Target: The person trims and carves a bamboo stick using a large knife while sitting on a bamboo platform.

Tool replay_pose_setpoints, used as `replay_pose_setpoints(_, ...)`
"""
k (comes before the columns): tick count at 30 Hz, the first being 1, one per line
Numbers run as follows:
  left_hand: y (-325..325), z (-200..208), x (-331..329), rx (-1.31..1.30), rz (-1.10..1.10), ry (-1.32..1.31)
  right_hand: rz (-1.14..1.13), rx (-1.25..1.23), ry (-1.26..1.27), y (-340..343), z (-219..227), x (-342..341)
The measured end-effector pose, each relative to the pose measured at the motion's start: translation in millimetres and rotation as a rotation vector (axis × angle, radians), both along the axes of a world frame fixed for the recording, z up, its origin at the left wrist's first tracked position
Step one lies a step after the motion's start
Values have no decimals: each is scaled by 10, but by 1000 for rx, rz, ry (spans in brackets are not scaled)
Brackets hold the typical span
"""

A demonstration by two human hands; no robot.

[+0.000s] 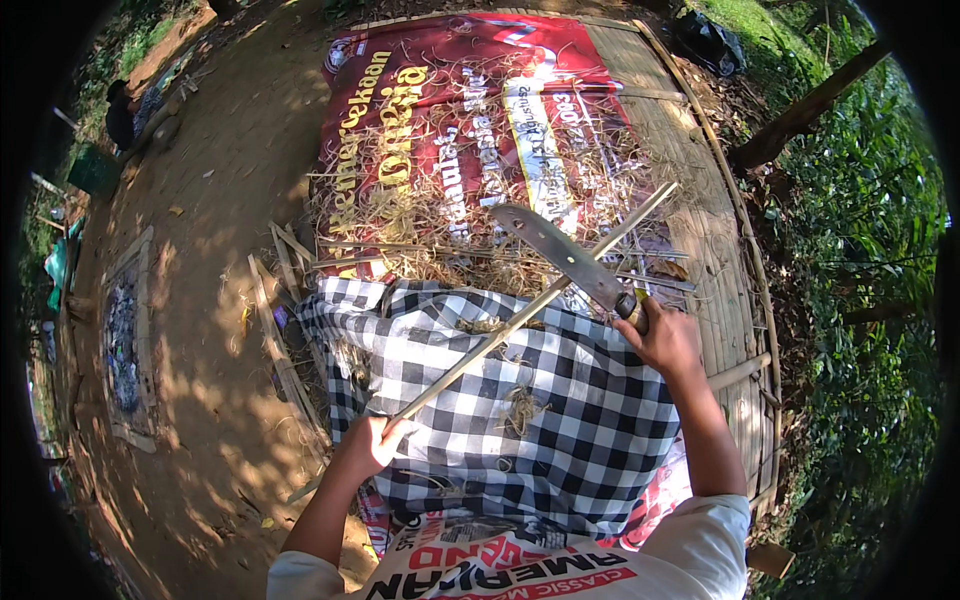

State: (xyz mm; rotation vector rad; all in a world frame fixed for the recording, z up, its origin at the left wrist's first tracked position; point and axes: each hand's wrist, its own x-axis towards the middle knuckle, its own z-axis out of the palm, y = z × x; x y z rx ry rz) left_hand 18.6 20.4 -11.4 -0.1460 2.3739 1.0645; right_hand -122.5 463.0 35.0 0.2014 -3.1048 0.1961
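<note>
My left hand (pixel 368 446) grips the near end of a long, pale bamboo strip (pixel 487 341). The strip slants up and away to the right, across my lap. In my right hand (pixel 660 338) is the dark handle of a machete (pixel 563 250). Its broad steel blade points up and to the left and crosses the strip near its far part; I cannot tell whether they touch. A black-and-white checked cloth (pixel 590 400) covers my legs, with a few shavings on it.
Thin shavings (pixel 420 205) lie scattered over a red printed banner (pixel 350 90) on a bamboo-slat platform (pixel 700 180). More split strips (pixel 283 350) lie at its left side. A framed patch (pixel 125 340) is on the dirt ground at left. Green plants (pixel 870 300) and a wooden post (pixel 815 105) stand at right.
</note>
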Motion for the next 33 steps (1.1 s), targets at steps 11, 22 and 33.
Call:
replay_pose_setpoints(11, -25, -69, 127, 110, -8, 124, 441, -7, 237, -301, -208, -40)
replay_pose_setpoints(22, -146, -169, 91, -62, -121, 60, -171, -5, 81, 540, -24, -171)
replay_pose_setpoints(33, 77, 158, 24, -158, 80, -67, 310, -44, 135, 69, -255, -252)
